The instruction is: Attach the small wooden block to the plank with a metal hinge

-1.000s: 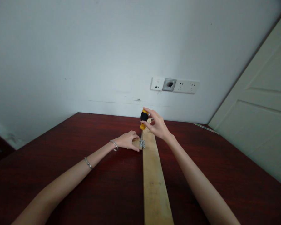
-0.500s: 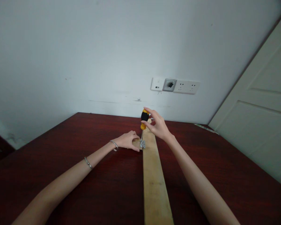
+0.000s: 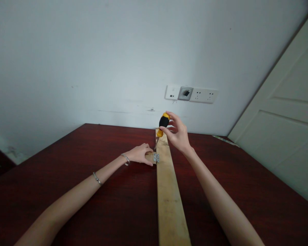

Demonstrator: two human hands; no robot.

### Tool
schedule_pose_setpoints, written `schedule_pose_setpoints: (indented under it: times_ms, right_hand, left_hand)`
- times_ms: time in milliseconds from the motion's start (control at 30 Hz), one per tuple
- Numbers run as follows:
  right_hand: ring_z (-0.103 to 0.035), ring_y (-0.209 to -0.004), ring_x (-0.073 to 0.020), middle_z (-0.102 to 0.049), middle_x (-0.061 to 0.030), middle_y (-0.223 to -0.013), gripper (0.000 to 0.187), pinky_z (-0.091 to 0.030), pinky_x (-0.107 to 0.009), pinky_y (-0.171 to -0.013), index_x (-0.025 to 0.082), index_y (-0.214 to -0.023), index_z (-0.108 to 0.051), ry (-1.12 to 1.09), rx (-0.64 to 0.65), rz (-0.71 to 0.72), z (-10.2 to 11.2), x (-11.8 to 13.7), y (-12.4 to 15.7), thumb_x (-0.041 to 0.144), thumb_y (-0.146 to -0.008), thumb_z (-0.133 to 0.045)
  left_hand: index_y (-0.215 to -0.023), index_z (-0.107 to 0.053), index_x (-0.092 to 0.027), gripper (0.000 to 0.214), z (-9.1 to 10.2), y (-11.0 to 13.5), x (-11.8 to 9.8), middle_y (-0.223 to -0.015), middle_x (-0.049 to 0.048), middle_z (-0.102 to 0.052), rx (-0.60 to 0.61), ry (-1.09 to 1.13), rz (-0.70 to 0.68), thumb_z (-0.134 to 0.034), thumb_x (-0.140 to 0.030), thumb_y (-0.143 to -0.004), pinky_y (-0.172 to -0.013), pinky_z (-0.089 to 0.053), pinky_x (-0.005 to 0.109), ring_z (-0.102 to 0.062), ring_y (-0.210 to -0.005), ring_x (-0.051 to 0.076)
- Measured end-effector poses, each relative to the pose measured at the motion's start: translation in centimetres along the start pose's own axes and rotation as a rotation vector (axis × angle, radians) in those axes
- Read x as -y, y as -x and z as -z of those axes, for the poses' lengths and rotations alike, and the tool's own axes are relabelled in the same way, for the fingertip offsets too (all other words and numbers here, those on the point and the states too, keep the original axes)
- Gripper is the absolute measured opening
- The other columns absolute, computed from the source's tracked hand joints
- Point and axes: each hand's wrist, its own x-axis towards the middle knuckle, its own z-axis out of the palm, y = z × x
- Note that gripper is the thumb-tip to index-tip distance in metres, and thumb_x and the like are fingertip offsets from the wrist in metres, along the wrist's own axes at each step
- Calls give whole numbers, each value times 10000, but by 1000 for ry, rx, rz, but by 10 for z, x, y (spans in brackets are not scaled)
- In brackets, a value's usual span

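Note:
My right hand [image 3: 178, 134] grips a screwdriver [image 3: 164, 121] with a yellow and black handle, its shaft slanting down to the left. The tip hangs near the upper edge of a small metal hinge [image 3: 156, 157]. That hinge bridges a short wood block [image 3: 149, 157] and a long pale wooden plank [image 3: 170, 194]. My left hand [image 3: 138, 153] is closed around the short block, thumb on the near side and fingers on the far side, keeping it against the plank's left edge.
The dark red tabletop [image 3: 105, 212] meets a white wall [image 3: 113, 61] at the back. Wall sockets [image 3: 202, 95] sit above the table's far edge. A white panelled door [image 3: 284, 112] stands at right, with a thin flat strip [image 3: 224, 140] near its base.
The screwdriver has lifted off the hinge and tilted, its handle moving up and to the right with my right hand. My left hand and the block have stayed in place.

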Motion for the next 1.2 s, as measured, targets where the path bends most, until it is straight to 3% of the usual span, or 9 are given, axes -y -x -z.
schedule_pose_setpoints:
  times_ms: [367,667,1200]
  right_hand:
    - [-588,-839,-177,-530,-84,-1242,529,-570,-277,-560,278,-1264,-494,-51,1,-112,7,11,12,353,-765,-650]
    - [-581,-835,-166,-544,-76,-1225,505,-569,-250,-544,280,-1268,-497,-45,75,-79,-1,15,17,343,-784,-627]
    - [-581,-892,-192,-526,-80,-1272,516,-588,-277,-570,295,-1278,-501,11,84,-59,-3,10,20,347,-781,-631]
  left_hand:
    - [-1165,-576,-217,692,-2,0,1,-1056,64,-503,3,-3,4,-682,-640,-628,-766,-398,274,-487,-979,243]
    - [-1151,-587,-206,673,2,0,-2,-1032,63,-517,12,11,-3,-672,-634,-638,-749,-404,275,-497,-967,247]
    - [-1142,-586,-214,663,1,0,-2,-1049,64,-516,9,7,10,-683,-626,-631,-761,-402,282,-505,-955,241]
